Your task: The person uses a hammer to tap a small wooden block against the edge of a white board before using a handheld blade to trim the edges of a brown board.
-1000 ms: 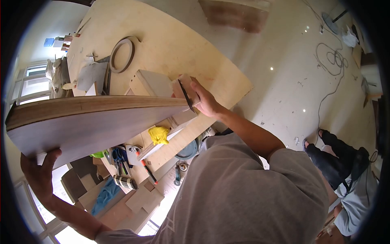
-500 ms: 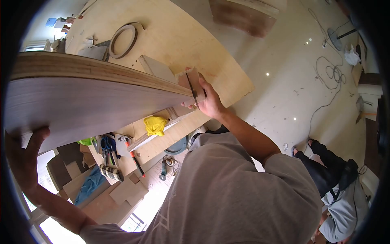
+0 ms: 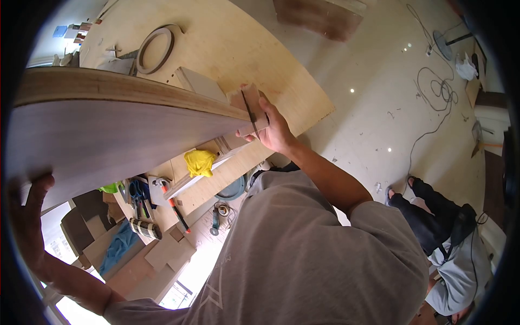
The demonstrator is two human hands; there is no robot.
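A long thick wooden panel point(image 3: 124, 127) with a grey-brown face and a pale layered edge stretches from the far left to the middle. At its right end my right hand point(image 3: 276, 130) is closed around a small tan block point(image 3: 253, 112) crossed by a dark strip, which touches the panel's end. My left hand point(image 3: 32, 216) is at the panel's left part, its thumb against the face; its other fingers are partly blurred and dark. Below the panel a yellow cloth point(image 3: 200, 162) lies on the workbench point(image 3: 292, 81).
A roll of edge strip point(image 3: 155, 51) and a pale box-like block point(image 3: 199, 85) rest behind the panel. A hammer point(image 3: 176, 208) and several tools lie nearer me. An angle grinder point(image 3: 215, 221) is on the floor. Cables point(image 3: 441, 89) trail at right, where another person point(image 3: 433, 227) is.
The whole view has shifted slightly. My left hand has slid a little left along the panel. My right hand still holds the block at the panel's end.
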